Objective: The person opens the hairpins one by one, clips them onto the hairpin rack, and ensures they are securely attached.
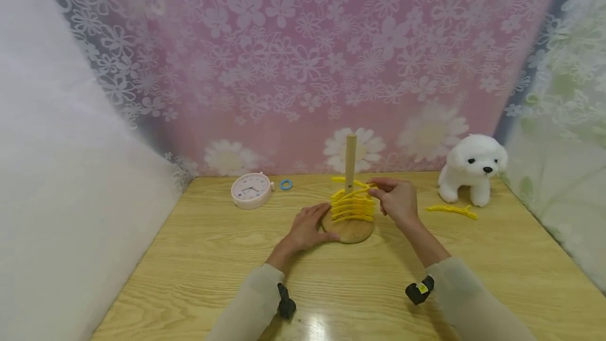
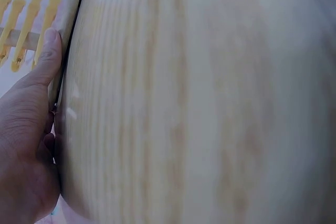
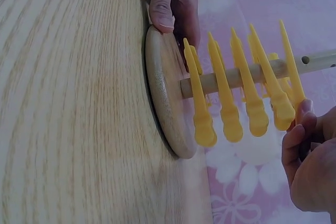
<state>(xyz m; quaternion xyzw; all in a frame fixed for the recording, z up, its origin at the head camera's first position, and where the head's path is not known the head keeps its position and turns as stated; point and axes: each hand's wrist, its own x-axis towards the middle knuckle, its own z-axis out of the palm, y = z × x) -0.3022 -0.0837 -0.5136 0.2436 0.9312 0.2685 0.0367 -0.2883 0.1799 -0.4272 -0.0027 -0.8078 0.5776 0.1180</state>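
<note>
A wooden post rises from a round wooden base near the middle of the table. Several slim, curved yellow plastic pieces are stacked in layers around the post's lower part. My left hand holds the base's left rim, thumb in front and fingers farther back. At the stack's top right, my right hand pinches the rounded end of the uppermost yellow piece between thumb and fingers. That piece's tapered end reaches across the post in the right wrist view. Its far side is partly hidden.
One loose yellow piece lies to the right, in front of a white plush dog. A pink alarm clock and a small blue ring are at the back left. Flowered cloth hangs behind the table.
</note>
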